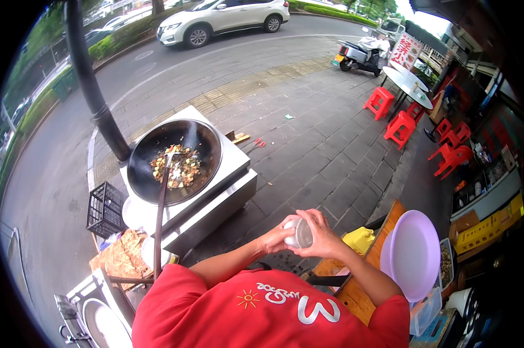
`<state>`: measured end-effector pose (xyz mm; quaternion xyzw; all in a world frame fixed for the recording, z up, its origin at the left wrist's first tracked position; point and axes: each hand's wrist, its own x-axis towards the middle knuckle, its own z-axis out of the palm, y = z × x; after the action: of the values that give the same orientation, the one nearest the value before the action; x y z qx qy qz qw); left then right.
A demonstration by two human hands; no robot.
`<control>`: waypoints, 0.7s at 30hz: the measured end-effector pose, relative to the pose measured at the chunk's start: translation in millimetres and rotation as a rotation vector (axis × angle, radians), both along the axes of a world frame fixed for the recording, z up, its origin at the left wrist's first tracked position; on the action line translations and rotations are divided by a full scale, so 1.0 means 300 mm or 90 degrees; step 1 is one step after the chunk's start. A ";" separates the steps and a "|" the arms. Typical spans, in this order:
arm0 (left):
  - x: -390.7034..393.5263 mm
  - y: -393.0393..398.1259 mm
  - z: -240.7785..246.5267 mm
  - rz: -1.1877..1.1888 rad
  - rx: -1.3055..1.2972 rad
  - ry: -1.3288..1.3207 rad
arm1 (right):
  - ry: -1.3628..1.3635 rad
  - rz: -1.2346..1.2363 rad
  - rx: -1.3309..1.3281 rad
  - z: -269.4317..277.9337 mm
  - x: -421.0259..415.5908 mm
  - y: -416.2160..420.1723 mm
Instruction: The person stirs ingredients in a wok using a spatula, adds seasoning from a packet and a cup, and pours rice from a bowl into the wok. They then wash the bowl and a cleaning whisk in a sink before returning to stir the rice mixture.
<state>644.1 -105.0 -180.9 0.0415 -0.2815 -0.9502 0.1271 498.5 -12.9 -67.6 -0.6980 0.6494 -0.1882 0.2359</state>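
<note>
Both of my hands are around a small round container with whitish contents (300, 234), held in front of my chest. My left hand (274, 238) grips its left side, and my right hand (317, 234) wraps its top and right side. Ahead and to the left, a large dark wok (140, 152) sits in a metal stove (240, 158). Diced food (186, 167) lies in the wok, with some smoke or steam above it. A long-handled wok tool (163, 191) rests with its head in the food and its handle leaning back towards me.
A black plastic crate (104, 209) and a worn board (125, 254) are left of the stove. A stovepipe (92, 87) rises behind it. On my right, a wooden table (362, 300) bears a purple basin (416, 256) and yellow bag (358, 240). Red stools (400, 129) stand farther off.
</note>
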 end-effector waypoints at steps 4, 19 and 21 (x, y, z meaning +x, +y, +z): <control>0.014 -0.042 -0.040 -0.011 -0.018 0.013 | 0.044 0.038 0.045 0.039 0.024 -0.035; 0.250 -0.342 -0.059 0.103 0.109 0.049 | 0.166 0.151 -0.123 0.012 0.266 -0.357; 0.289 -0.394 -0.051 0.114 0.090 0.045 | 0.199 0.149 -0.210 -0.003 0.303 -0.416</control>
<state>730.7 -223.2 -196.3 0.0415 -0.2045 -0.9534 0.2180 589.5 -137.8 -68.4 -0.8181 0.5532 -0.1533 0.0357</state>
